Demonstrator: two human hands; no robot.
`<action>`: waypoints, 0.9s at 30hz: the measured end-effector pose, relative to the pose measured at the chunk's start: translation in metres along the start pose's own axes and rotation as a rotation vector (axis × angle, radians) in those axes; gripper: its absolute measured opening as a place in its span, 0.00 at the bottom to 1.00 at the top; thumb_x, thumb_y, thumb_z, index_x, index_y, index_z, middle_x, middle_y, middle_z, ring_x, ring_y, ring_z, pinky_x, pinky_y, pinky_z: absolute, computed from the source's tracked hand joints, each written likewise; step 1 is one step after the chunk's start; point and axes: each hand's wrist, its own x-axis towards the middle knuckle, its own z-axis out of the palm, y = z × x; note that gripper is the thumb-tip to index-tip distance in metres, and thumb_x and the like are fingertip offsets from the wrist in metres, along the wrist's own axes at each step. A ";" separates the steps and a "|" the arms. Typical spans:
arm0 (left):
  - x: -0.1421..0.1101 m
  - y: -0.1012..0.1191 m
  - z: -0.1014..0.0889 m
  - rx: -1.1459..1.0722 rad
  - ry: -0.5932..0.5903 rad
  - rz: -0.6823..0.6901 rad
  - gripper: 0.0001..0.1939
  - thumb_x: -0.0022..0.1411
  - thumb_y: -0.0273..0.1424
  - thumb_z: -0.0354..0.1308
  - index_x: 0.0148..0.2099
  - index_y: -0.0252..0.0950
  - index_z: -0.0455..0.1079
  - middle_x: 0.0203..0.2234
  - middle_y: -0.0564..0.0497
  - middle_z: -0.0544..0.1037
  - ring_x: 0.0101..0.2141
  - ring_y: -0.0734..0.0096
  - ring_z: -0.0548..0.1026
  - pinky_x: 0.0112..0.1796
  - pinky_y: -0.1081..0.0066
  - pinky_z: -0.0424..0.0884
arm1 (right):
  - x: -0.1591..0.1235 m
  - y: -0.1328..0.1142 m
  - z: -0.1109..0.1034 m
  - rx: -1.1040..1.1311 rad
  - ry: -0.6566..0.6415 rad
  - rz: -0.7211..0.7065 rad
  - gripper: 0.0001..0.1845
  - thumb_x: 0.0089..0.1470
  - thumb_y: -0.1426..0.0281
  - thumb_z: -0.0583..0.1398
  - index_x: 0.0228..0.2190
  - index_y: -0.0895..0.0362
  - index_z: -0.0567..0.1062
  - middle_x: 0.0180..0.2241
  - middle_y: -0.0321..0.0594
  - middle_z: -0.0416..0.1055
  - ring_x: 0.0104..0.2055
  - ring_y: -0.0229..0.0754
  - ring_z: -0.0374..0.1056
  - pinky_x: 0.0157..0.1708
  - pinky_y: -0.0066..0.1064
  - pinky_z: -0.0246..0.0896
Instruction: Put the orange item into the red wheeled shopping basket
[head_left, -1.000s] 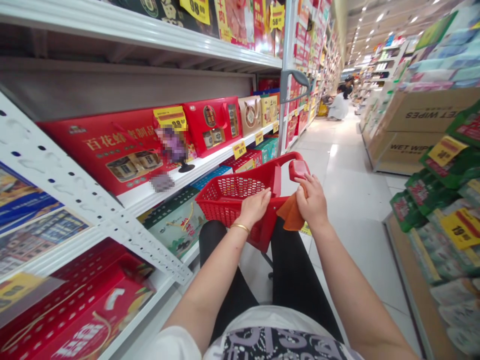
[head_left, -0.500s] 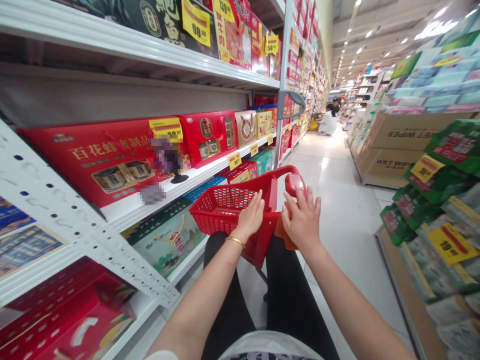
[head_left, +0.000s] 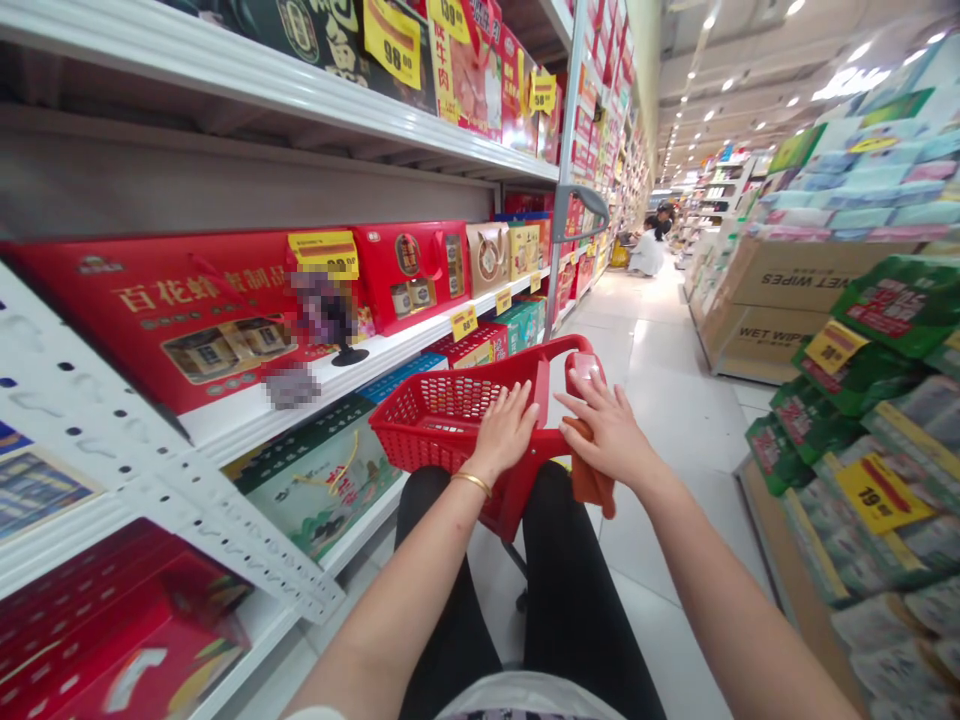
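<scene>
A red rolling shopping basket (head_left: 420, 405) with perforated walls stands in front of my knees. My left hand (head_left: 508, 432), a gold bangle at its wrist, reaches over the basket's near side with fingers spread and nothing in them. At the rim's right end, my right hand (head_left: 609, 432) has an orange-brown cloth (head_left: 594, 478) under its palm; the cloth hangs below the fingers. Those fingers are stretched toward a pinkish-red part of the handle (head_left: 583, 368). The palm side of the right hand is hidden.
On the left, a white shelf (head_left: 390, 350) bears red gift boxes (head_left: 409, 270) and price tags. Stacked green packs (head_left: 892, 310) and wet-wipes cartons (head_left: 780, 285) line the right side. Farther down the tiled aisle a person in white (head_left: 649, 248) crouches.
My left fingers have spread and shifted slightly right. The right hand has tilted toward the basket, and more of the cloth hangs below it. The view has shifted slightly.
</scene>
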 end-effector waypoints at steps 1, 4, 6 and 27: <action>-0.001 0.000 0.000 0.001 0.002 0.007 0.36 0.81 0.52 0.33 0.80 0.43 0.50 0.78 0.48 0.53 0.77 0.58 0.46 0.74 0.48 0.49 | 0.003 0.004 -0.002 -0.015 -0.049 -0.046 0.25 0.66 0.60 0.60 0.63 0.43 0.77 0.77 0.39 0.53 0.80 0.62 0.39 0.73 0.72 0.38; -0.002 0.000 -0.001 0.007 0.000 0.020 0.35 0.81 0.52 0.34 0.80 0.43 0.50 0.78 0.48 0.53 0.77 0.60 0.46 0.74 0.50 0.48 | 0.015 0.027 -0.002 0.028 -0.086 0.040 0.28 0.67 0.61 0.58 0.66 0.40 0.74 0.78 0.38 0.48 0.80 0.63 0.38 0.72 0.75 0.40; -0.003 0.000 -0.001 0.010 0.000 0.023 0.35 0.81 0.51 0.34 0.80 0.42 0.50 0.78 0.49 0.54 0.77 0.60 0.46 0.74 0.52 0.48 | 0.020 0.041 0.002 0.075 -0.044 0.190 0.32 0.66 0.62 0.56 0.70 0.43 0.68 0.78 0.43 0.47 0.80 0.65 0.39 0.69 0.77 0.45; -0.005 0.051 -0.003 0.114 0.121 0.118 0.32 0.81 0.49 0.34 0.81 0.50 0.48 0.79 0.53 0.48 0.78 0.56 0.37 0.75 0.42 0.35 | -0.003 0.015 0.003 0.140 -0.031 -0.092 0.31 0.71 0.65 0.53 0.72 0.47 0.65 0.77 0.46 0.51 0.80 0.53 0.41 0.76 0.64 0.38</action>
